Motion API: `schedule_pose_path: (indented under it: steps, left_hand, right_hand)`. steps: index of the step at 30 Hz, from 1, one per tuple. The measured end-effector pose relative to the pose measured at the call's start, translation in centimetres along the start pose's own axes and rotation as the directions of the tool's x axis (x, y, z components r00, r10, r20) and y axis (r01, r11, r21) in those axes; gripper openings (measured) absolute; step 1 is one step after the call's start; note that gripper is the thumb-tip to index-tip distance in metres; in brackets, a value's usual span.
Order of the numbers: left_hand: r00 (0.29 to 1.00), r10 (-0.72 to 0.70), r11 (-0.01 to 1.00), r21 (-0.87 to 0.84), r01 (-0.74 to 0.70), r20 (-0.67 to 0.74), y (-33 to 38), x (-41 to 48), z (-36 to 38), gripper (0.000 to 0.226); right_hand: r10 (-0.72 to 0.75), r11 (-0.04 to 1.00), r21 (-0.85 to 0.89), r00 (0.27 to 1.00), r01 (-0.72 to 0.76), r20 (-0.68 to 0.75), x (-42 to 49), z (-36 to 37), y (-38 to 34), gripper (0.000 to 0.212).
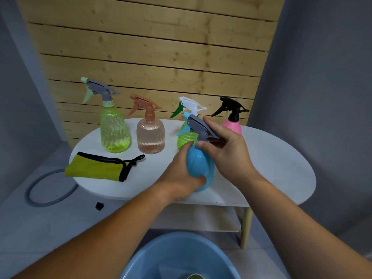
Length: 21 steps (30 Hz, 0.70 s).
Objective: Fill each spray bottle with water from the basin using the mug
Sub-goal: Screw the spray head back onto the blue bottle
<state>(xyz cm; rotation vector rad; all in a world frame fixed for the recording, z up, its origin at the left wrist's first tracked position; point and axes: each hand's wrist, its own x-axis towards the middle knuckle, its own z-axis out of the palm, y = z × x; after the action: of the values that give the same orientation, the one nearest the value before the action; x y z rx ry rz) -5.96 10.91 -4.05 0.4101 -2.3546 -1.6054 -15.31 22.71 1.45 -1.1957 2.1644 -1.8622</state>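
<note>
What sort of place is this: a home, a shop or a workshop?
Probably a set-up corner of a room, not a shop: a small white table with spray bottles stands before a wooden slat panel between grey walls, and a blue basin sits on the floor.

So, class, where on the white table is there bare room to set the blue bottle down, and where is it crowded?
Widest bare patch: right end of the table, past the right hand, in front of the pink bottle. Smaller one between the cloth and the left hand. Crowded: the back row of bottles.
</note>
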Motion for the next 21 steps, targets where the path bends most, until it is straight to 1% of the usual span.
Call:
schedule_pose_path:
  steps: [1, 3, 5, 6, 7, 8, 10, 11, 12, 15, 16, 17, 19, 20, 21]
  left_hand:
    - [1.0, 0.008, 1.0, 0.0, -0.008, 0.002, 0.03, -0.06, -0.23, 0.1]
    - [0.996, 0.016, 0.998, 0.057, -0.011, -0.085, 0.01, 0.02, -0.29, 0.096]
    - [0.983, 0.006, 0.992, 0.127, 0.018, -0.185, 0.05, 0.0, 0.02, 0.103]
    - [0.979, 0.018, 0.988, 0.152, 0.014, -0.202, 0.09, -0.03, 0.22, 0.109]
    - [0.982, 0.015, 0.989, 0.146, 0.013, -0.187, 0.09, 0.01, 0.36, 0.113]
    - [0.989, 0.004, 0.995, 0.103, 0.011, -0.145, 0.02, 0.07, 0.45, 0.112]
    - [0.999, 0.005, 1.0, 0.01, -0.005, -0.045, 0.09, 0.0, 0.4, 0.101]
    - [0.999, 0.011, 1.0, 0.011, -0.011, -0.047, 0.14, -0.04, 0.28, 0.096]
    - [0.996, 0.008, 0.999, 0.037, -0.005, -0.085, 0.13, -0.02, 0.19, 0.094]
    - [0.976, 0.006, 0.988, 0.15, 0.027, -0.218, 0.16, -0.09, 0.36, 0.108]
    - [0.978, 0.006, 0.988, 0.151, 0.026, -0.208, 0.06, -0.06, 0.48, 0.111]
    - [0.986, -0.001, 0.994, 0.11, 0.019, -0.168, -0.02, -0.02, 0.49, 0.109]
    - [0.999, -0.001, 1.0, 0.005, 0.001, -0.053, -0.4, 0.13, 0.33, 0.093]
    - [1.0, 0.012, 1.0, -0.019, -0.012, -0.021, -0.38, 0.16, 0.16, 0.086]
    - [0.999, 0.023, 1.0, -0.001, -0.023, -0.034, -0.3, 0.11, 0.01, 0.082]
  right_hand:
    - [0.0, 1.0, -0.001, 1.0, 0.0, -0.001, -0.02, 0.01, 0.01, 0.062]
    - [-0.004, 1.0, -0.008, 1.0, 0.004, -0.01, 0.03, 0.01, 0.06, 0.062]
    - [-0.001, 1.0, -0.009, 1.0, 0.001, -0.013, 0.04, 0.06, 0.04, 0.062]
    - [-0.001, 1.0, -0.006, 1.0, 0.0, -0.013, 0.05, 0.08, 0.05, 0.063]
    - [0.0, 1.0, -0.004, 1.0, 0.0, -0.013, 0.04, 0.1, 0.04, 0.062]
    - [0.0, 1.0, -0.004, 1.0, 0.0, -0.012, 0.04, 0.11, 0.02, 0.062]
    - [-0.005, 1.0, -0.003, 1.0, 0.005, -0.01, 0.01, 0.13, -0.02, 0.062]
    - [-0.006, 1.0, 0.0, 1.0, 0.006, -0.011, -0.02, 0.09, 0.0, 0.062]
    - [-0.004, 1.0, 0.004, 1.0, 0.004, -0.013, -0.03, 0.06, 0.02, 0.062]
    - [-0.008, 1.0, 0.0, 1.0, 0.008, -0.017, 0.0, 0.04, 0.02, 0.063]
    - [-0.008, 1.0, 0.0, 1.0, 0.008, -0.015, 0.0, 0.04, 0.06, 0.063]
    - [-0.006, 1.0, 0.004, 1.0, 0.006, -0.011, 0.02, 0.04, 0.07, 0.063]
    - [-0.006, 1.0, 0.014, 1.0, 0.006, -0.007, 0.02, 0.01, 0.09, 0.062]
    - [-0.009, 1.0, 0.012, 1.0, 0.009, -0.007, 0.03, -0.08, 0.15, 0.062]
    - [-0.01, 1.0, 0.009, 1.0, 0.01, -0.008, 0.03, -0.14, 0.23, 0.062]
